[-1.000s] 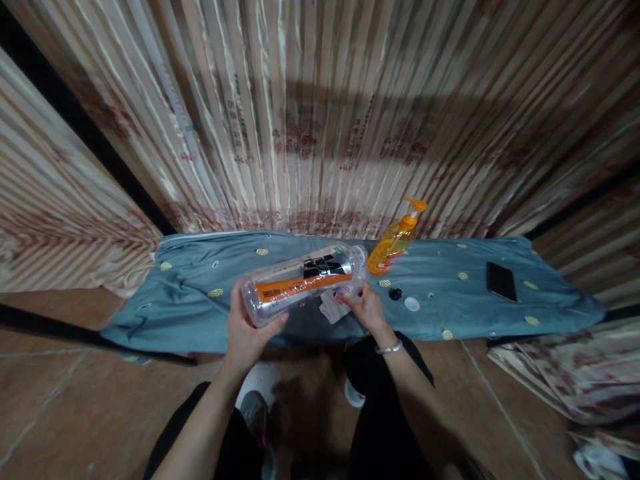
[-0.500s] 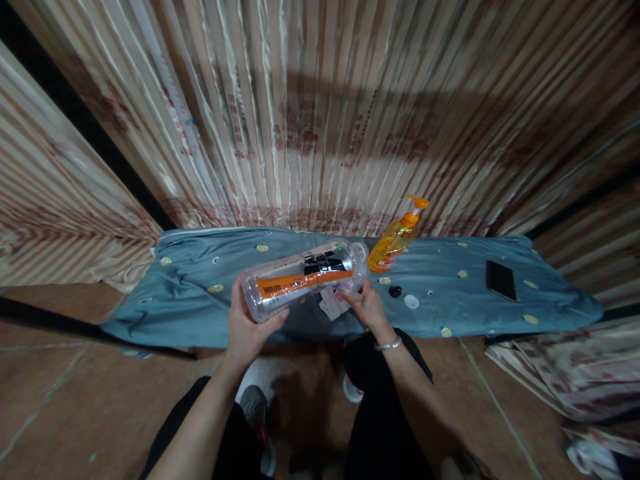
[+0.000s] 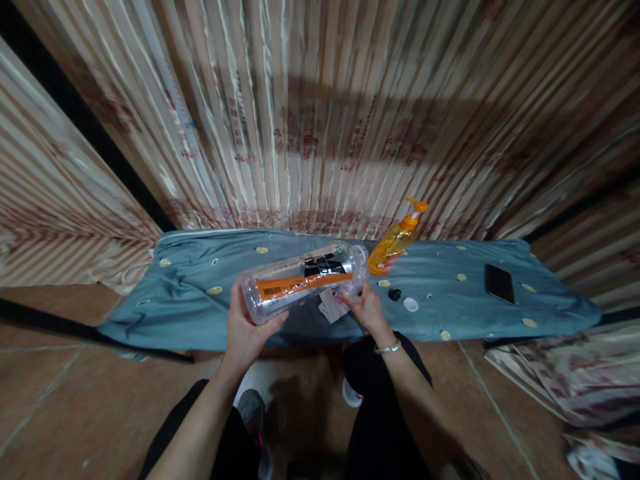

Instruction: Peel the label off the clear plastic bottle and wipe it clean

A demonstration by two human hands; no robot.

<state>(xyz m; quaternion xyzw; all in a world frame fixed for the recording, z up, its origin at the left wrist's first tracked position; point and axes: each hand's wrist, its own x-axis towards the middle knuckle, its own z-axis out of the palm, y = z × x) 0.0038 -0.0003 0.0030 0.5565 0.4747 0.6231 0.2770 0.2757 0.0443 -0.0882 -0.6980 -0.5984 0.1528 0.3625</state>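
Note:
A large clear plastic bottle [image 3: 305, 280] with an orange, silver and black label lies on its side between my hands, above the cloth-covered bench. My left hand [image 3: 249, 333] grips its base end, thumb along the near side. At the neck end, my right hand [image 3: 367, 308], with a bangle on the wrist, closes round the near side. The bottle's neck points right and looks uncapped. Partly behind the bottle is a crumpled pale cloth or wrapper [image 3: 332, 308]; whether my right fingers touch it I cannot tell. Just right of the neck stands a pump bottle [image 3: 393, 245] of orange-yellow liquid.
On the blue patterned cloth [image 3: 190, 267], a small black cap [image 3: 395, 294] and a white disc-shaped lid [image 3: 411, 304] lie right of my right hand. Farther right rests a dark phone [image 3: 499, 283]. Pleated curtains [image 3: 320, 133] hang behind the bench, with black frame bars at both sides.
Almost nothing differs. Both hands keep the same hold on the clear bottle, and the whole view has shifted very slightly.

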